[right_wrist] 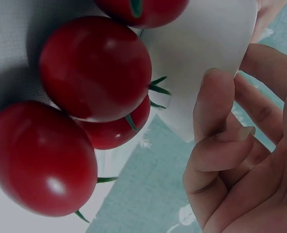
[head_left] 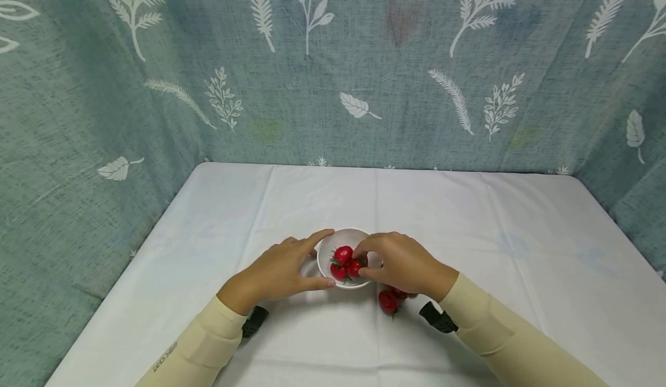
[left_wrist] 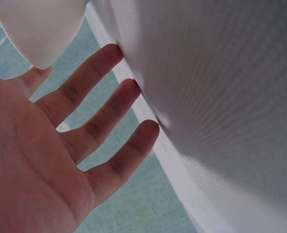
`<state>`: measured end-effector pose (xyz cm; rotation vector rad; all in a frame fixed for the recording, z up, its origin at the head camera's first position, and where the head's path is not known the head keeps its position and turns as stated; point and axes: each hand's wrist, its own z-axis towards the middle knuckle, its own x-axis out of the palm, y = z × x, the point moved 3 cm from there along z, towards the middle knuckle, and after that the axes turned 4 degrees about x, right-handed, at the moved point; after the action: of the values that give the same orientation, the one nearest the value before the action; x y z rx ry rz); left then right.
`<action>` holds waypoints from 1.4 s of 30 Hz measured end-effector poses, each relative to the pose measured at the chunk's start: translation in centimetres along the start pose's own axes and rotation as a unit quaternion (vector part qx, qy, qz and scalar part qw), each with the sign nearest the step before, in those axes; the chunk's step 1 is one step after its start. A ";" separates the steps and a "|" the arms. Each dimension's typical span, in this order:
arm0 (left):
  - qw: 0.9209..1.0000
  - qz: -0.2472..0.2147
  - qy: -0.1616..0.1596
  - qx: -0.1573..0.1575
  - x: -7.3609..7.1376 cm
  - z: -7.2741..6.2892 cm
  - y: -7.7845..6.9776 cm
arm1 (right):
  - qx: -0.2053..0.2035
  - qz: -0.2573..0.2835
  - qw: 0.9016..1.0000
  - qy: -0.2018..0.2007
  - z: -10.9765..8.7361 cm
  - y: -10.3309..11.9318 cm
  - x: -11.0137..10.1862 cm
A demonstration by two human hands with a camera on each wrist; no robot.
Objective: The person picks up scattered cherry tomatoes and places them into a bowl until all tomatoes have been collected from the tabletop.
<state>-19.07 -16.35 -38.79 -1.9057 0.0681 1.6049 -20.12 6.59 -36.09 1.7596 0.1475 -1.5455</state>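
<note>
Here's the left hand (head_left: 278, 268) at nine o'clock, thumb and forefinger spread wide against a round white bowl (head_left: 347, 236)! At three o'clock it's the right hand (head_left: 406, 262) over the rim, fingertips narrow at the glossy red tomatoes with green stalks (head_left: 343, 254) inside; whether they pinch one, I can't tell! More red tomatoes (head_left: 388, 302) sit outside, between four and five o'clock from the bowl, on a creased white tablecloth (head_left: 442, 213); leaf-patterned grey-green curtain (head_left: 364, 144) at twelve!

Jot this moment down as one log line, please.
left hand: holds bowl | right hand: at tomatoes inside bowl | loose tomatoes: on white tablecloth beside bowl
</note>
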 end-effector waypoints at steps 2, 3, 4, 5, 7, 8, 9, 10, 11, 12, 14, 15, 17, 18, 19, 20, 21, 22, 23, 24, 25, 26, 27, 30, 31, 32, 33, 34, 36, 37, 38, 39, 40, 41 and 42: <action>1.000 0.000 0.000 0.003 0.0 0.0 0.0 | 0.001 0.007 1.000 -0.006 -0.2 -0.1 -0.1; 1.000 0.000 0.000 0.004 0.0 0.0 0.0 | 0.002 0.012 1.000 -0.010 -0.3 -0.1 -0.2; 1.000 0.000 0.001 0.004 0.0 0.0 0.0 | 0.002 0.017 1.000 -0.014 -0.4 -0.2 -0.2; 1.000 0.000 0.000 0.004 0.0 0.0 0.0 | 0.004 0.024 1.000 -0.017 -0.5 -0.2 -0.3; 1.000 0.000 0.000 0.002 0.0 0.0 0.0 | 0.009 0.038 0.999 -0.022 -0.8 -0.3 -0.5; 1.000 0.001 0.000 0.001 0.0 0.0 0.0 | 0.012 0.043 0.999 -0.025 -1.0 -0.4 -0.6; 1.000 0.001 0.000 0.000 0.0 0.0 0.0 | 0.014 0.048 0.998 -0.027 -1.1 -0.5 -0.7; 1.000 0.001 -0.001 0.000 0.0 0.1 0.1 | 0.017 0.053 0.998 -0.029 -1.3 -0.6 -0.8; 1.000 0.002 -0.001 -0.001 0.0 0.1 0.1 | 0.019 0.057 0.998 -0.031 -1.4 -0.6 -0.9; 1.000 0.002 -0.002 -0.001 0.0 0.1 0.1 | 0.021 0.061 0.997 -0.033 -1.6 -0.7 -1.0; 1.000 0.003 -0.002 0.000 0.1 0.1 0.1 | 0.020 0.061 0.997 -0.041 -2.0 -1.0 -1.3; 1.000 0.003 -0.003 0.000 0.0 0.0 0.1 | 0.020 0.059 0.997 -0.045 -2.2 -1.1 -1.3; 1.000 0.005 -0.003 -0.001 0.0 0.1 0.1 | 0.020 0.053 0.997 -0.053 -2.5 -1.4 -1.5; 1.000 0.005 -0.003 -0.002 0.0 0.1 0.1 | 0.021 0.049 0.997 -0.057 -2.7 -1.6 -1.6; 1.000 0.005 -0.002 -0.003 0.1 0.1 0.1 | 0.023 0.045 0.997 -0.061 -2.8 -1.8 -1.6; 1.000 0.005 -0.002 -0.004 0.1 0.1 0.1 | 0.028 0.041 0.997 -0.063 -3.0 -2.0 -1.6; 1.000 0.005 -0.001 -0.005 0.1 0.1 0.1 | 0.032 0.039 0.997 -0.065 -3.2 -2.2 -1.6; 1.000 0.005 -0.001 -0.005 0.1 0.1 0.0 | 0.037 0.036 0.997 -0.064 -3.4 -2.4 -1.6; 1.000 0.005 0.000 -0.005 0.1 0.1 0.0 | 0.041 0.034 0.997 -0.063 -3.6 -2.6 -1.6; 1.000 0.005 0.000 -0.004 0.1 0.1 0.0 | 0.046 0.032 0.997 -0.062 -3.8 -2.8 -1.6; 1.000 0.006 0.000 -0.004 0.1 0.1 0.0 | 0.050 0.029 0.997 -0.059 -4.0 -3.0 -1.6; 1.000 0.006 0.000 -0.004 0.0 0.1 0.0 | 0.053 0.025 0.997 -0.056 -4.2 -3.2 -1.6; 1.000 0.006 0.000 -0.003 0.0 0.1 0.0 | 0.056 0.022 0.997 -0.054 -4.5 -3.4 -1.6; 1.000 0.006 0.000 -0.002 0.0 0.1 0.0 | 0.061 0.006 0.997 -0.050 -5.1 -3.8 -1.6; 1.000 0.007 0.000 -0.002 0.0 0.1 -0.1 | 0.063 -0.001 0.997 -0.050 -5.3 -3.9 -1.6; 1.000 0.006 0.000 -0.002 0.0 0.1 -0.1 | 0.064 -0.008 0.997 -0.051 -5.4 -4.0 -1.6; 1.000 0.007 -0.001 -0.001 0.0 0.1 -0.1 | 0.065 -0.015 0.996 -0.051 -5.6 -4.1 -1.6; 1.000 0.007 0.000 -0.001 0.0 0.1 -0.1 | 0.065 -0.022 0.996 -0.052 -5.7 -4.2 -1.5; 1.000 0.008 0.000 0.000 -0.1 0.2 -0.1 | 0.066 -0.035 0.996 -0.054 -6.0 -4.4 -1.5; 1.000 0.007 0.001 0.000 -0.1 0.2 -0.1 | 0.067 -0.040 0.995 -0.053 -6.2 -4.5 -1.5; 1.000 0.007 0.000 0.000 0.0 0.2 -0.1 | 0.067 -0.044 0.995 -0.053 -6.4 -4.5 -1.5; 1.000 0.006 0.000 0.000 -0.1 0.2 -0.1 | 0.067 -0.048 0.995 -0.052 -6.5 -4.6 -1.5; 1.000 0.005 0.000 0.000 -0.1 0.1 -0.1 | 0.069 -0.051 0.995 -0.051 -6.6 -4.7 -1.5; 1.000 0.005 -0.001 0.000 0.0 0.1 -0.1 | 0.071 -0.054 0.995 -0.049 -6.7 -4.8 -1.5; 1.000 0.005 -0.001 -0.001 0.0 0.1 -0.1 | 0.072 -0.056 0.995 -0.048 -6.8 -4.8 -1.4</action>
<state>-19.17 -16.24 -38.73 -1.9080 0.0756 1.6129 -17.76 14.59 -37.32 1.8102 0.0908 -1.7553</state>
